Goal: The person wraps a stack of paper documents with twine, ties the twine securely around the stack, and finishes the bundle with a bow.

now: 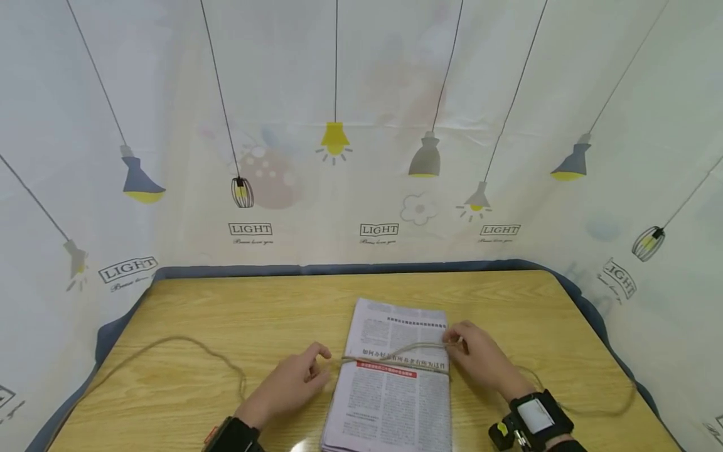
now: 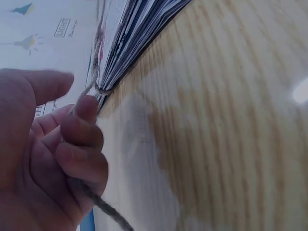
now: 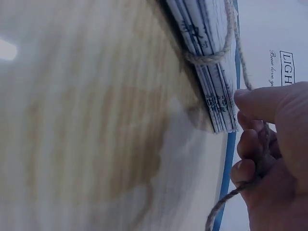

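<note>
A stack of folded newspapers (image 1: 390, 405) lies on the wooden table between the hands. Twine (image 1: 420, 366) runs across its top and wraps around its side edges. Just left of the stack, my left hand (image 1: 296, 380) curls its lower fingers round one length of twine (image 2: 109, 211), while the thumb stands apart. At the stack's right edge, my right hand (image 1: 480, 358) pinches the other length between thumb and fingers. In the right wrist view that twine (image 3: 243, 62) passes through the hand and hangs out below; a loop also hugs the newspapers' edge (image 3: 202, 31).
A long tail of twine (image 1: 186, 339) curves over the left of the table (image 1: 271, 301) and off its edge. Another tail (image 1: 612, 413) loops on the right, behind the right wrist. A white curtain (image 1: 373, 75) printed with lamps hangs around the table's back and sides.
</note>
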`<state>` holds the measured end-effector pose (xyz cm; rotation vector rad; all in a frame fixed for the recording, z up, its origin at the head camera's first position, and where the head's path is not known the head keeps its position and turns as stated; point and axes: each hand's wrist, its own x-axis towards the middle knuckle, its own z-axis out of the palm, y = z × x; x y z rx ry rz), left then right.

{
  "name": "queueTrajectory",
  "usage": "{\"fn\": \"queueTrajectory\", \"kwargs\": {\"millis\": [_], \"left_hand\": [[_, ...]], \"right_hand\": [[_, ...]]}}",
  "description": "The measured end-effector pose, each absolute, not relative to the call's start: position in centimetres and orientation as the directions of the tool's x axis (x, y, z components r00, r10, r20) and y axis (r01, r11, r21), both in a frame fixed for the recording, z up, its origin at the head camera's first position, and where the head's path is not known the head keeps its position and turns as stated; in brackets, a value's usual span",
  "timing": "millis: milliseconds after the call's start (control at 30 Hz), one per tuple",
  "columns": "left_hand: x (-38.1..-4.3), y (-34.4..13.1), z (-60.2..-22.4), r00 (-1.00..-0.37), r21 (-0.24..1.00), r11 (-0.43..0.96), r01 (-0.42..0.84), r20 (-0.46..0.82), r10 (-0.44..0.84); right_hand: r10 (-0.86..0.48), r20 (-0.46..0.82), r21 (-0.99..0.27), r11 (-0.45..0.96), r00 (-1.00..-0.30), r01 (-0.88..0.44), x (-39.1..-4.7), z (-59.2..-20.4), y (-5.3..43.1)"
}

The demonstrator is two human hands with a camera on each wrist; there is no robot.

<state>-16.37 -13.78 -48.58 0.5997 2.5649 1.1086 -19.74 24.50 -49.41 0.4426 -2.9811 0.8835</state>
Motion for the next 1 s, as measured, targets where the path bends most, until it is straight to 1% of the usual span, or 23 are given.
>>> {"fn": "queueTrajectory", "kwargs": {"millis": [67,167,367,433,533,600,667,767,867,1000], "left_hand": [[-16.0,-13.8,-48.5,-0.853,0.742,0.609,0.28,-0.099,0.512],[-15.3,-13.7,-48.6,-0.835,0.74,0.613,0.276,-0.131,0.535],[-13.9,-13.3,-49.0,-0.815,0.722,0.66,0.206,-0.247,0.524],[-13.4,-13.0,-49.1,-0.812,0.701,0.682,0.206,-0.266,0.519],[-12.8,-12.6,-49.4,-0.814,0.642,0.715,0.276,-0.239,0.529],[-12.6,-12.3,-49.5,-0.814,0.577,0.736,0.354,-0.198,0.547],[-12.4,-12.1,-49.5,-0.812,0.53,0.748,0.4,-0.174,0.557],[-12.1,-11.9,-49.2,-0.81,0.502,0.761,0.411,-0.181,0.558],[-11.9,-11.9,-48.9,-0.81,0.503,0.763,0.406,-0.187,0.555],[-11.8,-12.1,-48.8,-0.816,0.518,0.746,0.418,-0.148,0.559]], "right_hand": [[-0.25,0.085,-0.524,0.812,-0.965,-0.256,-20.4,-49.3,24.1],[-0.236,0.073,-0.513,0.825,-0.969,-0.24,-21.3,-49.3,23.5],[-0.249,0.021,-0.498,0.837,-0.968,-0.226,-22.8,-49.7,22.7],[-0.252,0.002,-0.495,0.841,-0.968,-0.22,-23.2,-49.7,22.6],[-0.252,-0.018,-0.485,0.848,-0.968,-0.212,-23.5,-49.5,22.6],[-0.253,-0.023,-0.48,0.852,-0.967,-0.211,-23.5,-49.4,22.6],[-0.253,-0.022,-0.477,0.853,-0.967,-0.212,-23.6,-49.4,22.6],[-0.248,-0.011,-0.467,0.858,-0.969,-0.215,-23.6,-49.4,22.5],[-0.251,0.018,-0.43,0.872,-0.968,-0.234,-23.5,-49.3,22.4],[-0.248,0.046,-0.375,0.894,-0.968,-0.247,-23.4,-49.3,22.6]]}}
